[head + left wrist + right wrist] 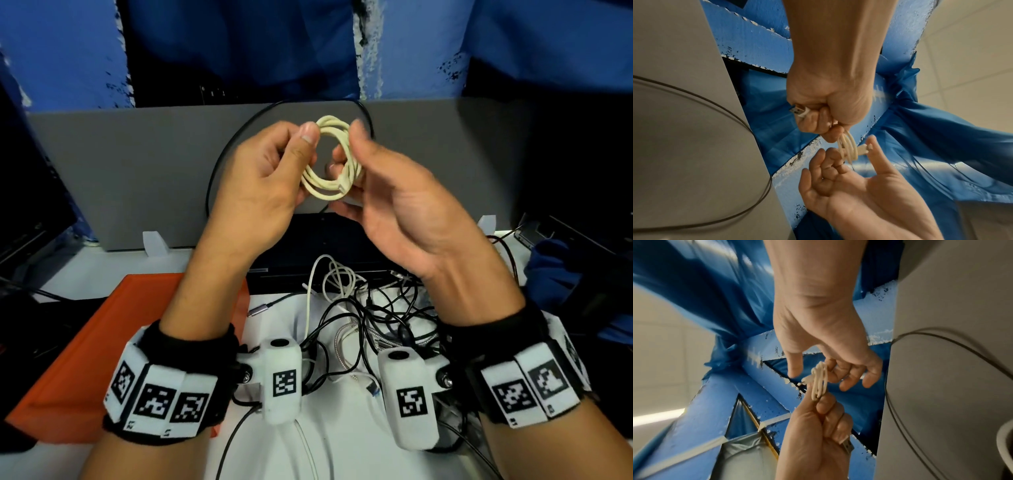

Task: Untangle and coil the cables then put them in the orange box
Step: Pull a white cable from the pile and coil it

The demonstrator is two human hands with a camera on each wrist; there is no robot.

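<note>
So we have one cream USB cable (330,161) coiled, pinched in our left hand (270,171); our right hand (387,192) hovers loose-fingered beside it. The orange box (85,342) waits below left, and the tangled pile (370,315) remains.

Cream coiled cable (331,161) held up between my left hand (263,178) and right hand (394,205), tangled black and white cables (370,315) on the white bench (342,452) below, flat orange box (85,353) to their left, grey upright panel (137,171) behind.

I read even, soft indoor light; wrist views blur and stretch at edges, head view corners darken.
</note>
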